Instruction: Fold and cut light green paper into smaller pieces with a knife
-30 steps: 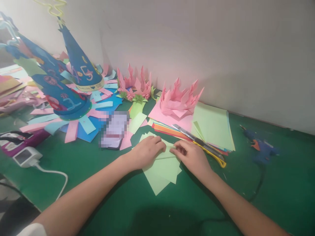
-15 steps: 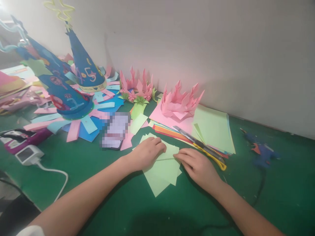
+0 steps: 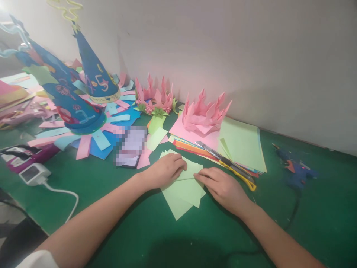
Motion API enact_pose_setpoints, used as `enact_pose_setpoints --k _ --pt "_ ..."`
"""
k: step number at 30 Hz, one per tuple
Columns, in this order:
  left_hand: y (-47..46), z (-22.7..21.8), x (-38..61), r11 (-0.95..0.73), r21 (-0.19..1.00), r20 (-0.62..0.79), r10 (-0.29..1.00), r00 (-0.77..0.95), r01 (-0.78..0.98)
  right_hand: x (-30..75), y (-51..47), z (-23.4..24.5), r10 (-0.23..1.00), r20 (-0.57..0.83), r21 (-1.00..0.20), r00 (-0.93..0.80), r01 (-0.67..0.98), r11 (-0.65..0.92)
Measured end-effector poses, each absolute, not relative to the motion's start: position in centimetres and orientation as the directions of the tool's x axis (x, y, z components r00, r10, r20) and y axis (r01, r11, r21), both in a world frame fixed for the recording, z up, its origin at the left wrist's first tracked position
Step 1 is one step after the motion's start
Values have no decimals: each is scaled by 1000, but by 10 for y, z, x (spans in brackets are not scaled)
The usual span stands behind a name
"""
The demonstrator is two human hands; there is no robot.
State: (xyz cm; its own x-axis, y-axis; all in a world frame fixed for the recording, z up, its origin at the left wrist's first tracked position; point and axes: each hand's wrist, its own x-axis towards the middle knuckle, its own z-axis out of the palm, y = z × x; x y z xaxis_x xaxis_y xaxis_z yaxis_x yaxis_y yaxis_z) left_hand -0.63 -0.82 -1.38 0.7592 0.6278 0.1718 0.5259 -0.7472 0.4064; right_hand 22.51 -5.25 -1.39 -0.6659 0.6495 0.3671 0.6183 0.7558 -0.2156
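Note:
A small stack of light green paper squares [image 3: 182,191] lies on the green table [image 3: 111,208]. My left hand [image 3: 166,170] rests on the upper left part of the stack, fingers curled and pressed down on the top sheet. My right hand [image 3: 223,186] lies flat at the stack's right edge, its fingers stretched out and pressing along a fold line of the top green sheet. Neither hand lifts anything.
A yellow utility knife [image 3: 231,167] lies on a pile of coloured sheets [image 3: 242,145] just beyond my right hand. Pink folded crowns [image 3: 205,111], blue paper cones [image 3: 95,76], a phone [image 3: 129,147], a white charger [image 3: 33,173] and a blue glue gun [image 3: 295,169] surround the spot.
My right hand slid a little to the right along the fold, its fingers flattening out. My left hand stayed on the paper.

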Motion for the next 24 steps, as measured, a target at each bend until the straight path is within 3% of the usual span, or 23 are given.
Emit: enact_pose_setpoints --k 10,24 --pt "-3 -16 -15 -732 518 176 597 782 442 224 -52 -11 594 396 -140 -700 593 793" --pt "-1 -19 -15 -748 527 209 574 792 403 215 -52 -11 542 367 -96 -756 549 830"
